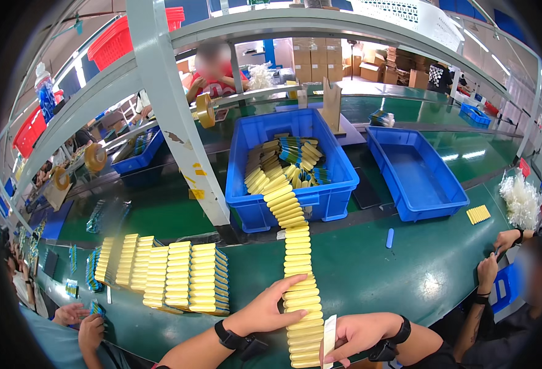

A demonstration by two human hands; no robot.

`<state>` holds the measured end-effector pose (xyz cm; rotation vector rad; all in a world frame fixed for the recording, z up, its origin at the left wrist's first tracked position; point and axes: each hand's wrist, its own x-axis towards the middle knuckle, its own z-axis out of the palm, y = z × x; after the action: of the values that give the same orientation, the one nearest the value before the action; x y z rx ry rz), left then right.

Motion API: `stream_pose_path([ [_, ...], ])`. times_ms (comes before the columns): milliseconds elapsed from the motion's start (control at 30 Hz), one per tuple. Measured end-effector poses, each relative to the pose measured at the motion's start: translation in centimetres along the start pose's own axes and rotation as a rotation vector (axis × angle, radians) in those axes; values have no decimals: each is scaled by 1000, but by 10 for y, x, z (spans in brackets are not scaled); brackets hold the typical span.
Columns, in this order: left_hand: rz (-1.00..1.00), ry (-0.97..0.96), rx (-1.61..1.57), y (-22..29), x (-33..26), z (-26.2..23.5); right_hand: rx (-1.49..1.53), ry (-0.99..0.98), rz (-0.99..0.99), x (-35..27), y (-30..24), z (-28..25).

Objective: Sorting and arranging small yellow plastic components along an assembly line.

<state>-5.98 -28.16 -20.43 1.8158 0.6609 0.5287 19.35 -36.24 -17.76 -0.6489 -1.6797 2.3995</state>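
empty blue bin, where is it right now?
In the head view the empty blue bin sits right of centre on the green table, just right of the blue bin of yellow packs.

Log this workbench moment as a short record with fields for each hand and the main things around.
Left hand: flat on the long row of yellow packs
Right hand: pinching a white strip beside the row
Row's far end: climbs into the filled blue bin
Second blue bin: empty, to the right
Stacks of yellow packs: left of the row, on the green table

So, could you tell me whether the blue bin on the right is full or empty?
Empty: the right blue bin shows only its bare blue floor.
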Motion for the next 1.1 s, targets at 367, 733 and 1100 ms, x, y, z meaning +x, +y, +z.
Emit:
stream_pose_path([
  [367,93,105,78,-1,-2,1,-27,125,-174,-17,-13,-19],
  [733,238,170,329,3,-2,1,-1253,910,-625,28,-16,-15],
  [1100,247,163,57,14,-4,0,-499,1052,-764,0,-11,-27],
])
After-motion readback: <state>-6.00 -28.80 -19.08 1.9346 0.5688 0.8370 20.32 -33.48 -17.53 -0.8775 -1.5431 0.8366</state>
